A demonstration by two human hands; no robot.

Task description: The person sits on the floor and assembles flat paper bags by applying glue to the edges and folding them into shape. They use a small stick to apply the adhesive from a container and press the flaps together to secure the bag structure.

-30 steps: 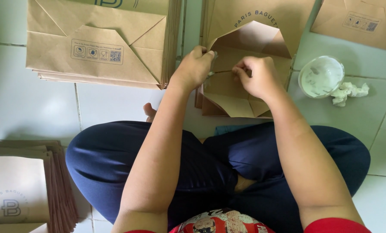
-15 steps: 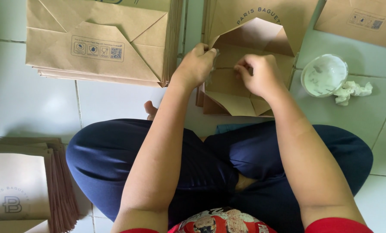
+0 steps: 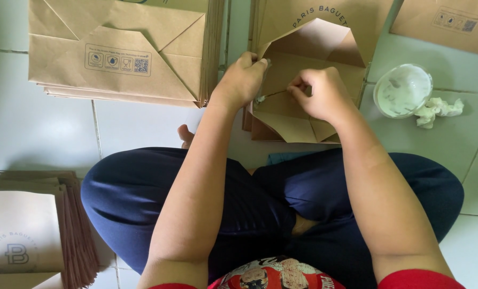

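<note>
A brown paper bag [image 3: 308,59] lies flat on the tiled floor ahead of my crossed legs, its bottom flaps folded open. My left hand [image 3: 241,80] presses on the left flap of that bag. My right hand [image 3: 319,93] pinches a thin stick [image 3: 274,94] whose whitish tip rests on the lower flap near my left fingers. The bag lies on top of other bags of the same kind.
A stack of flat brown bags [image 3: 121,59] lies at the upper left, another stack [image 3: 25,230] at the lower left, one more bag [image 3: 447,24] at the upper right. A small white bowl [image 3: 402,91] and a crumpled white tissue [image 3: 437,109] sit to the right.
My right hand has shifted slightly right and drawn the stick across the lower flap. My left hand stays on the bag's left flap.
</note>
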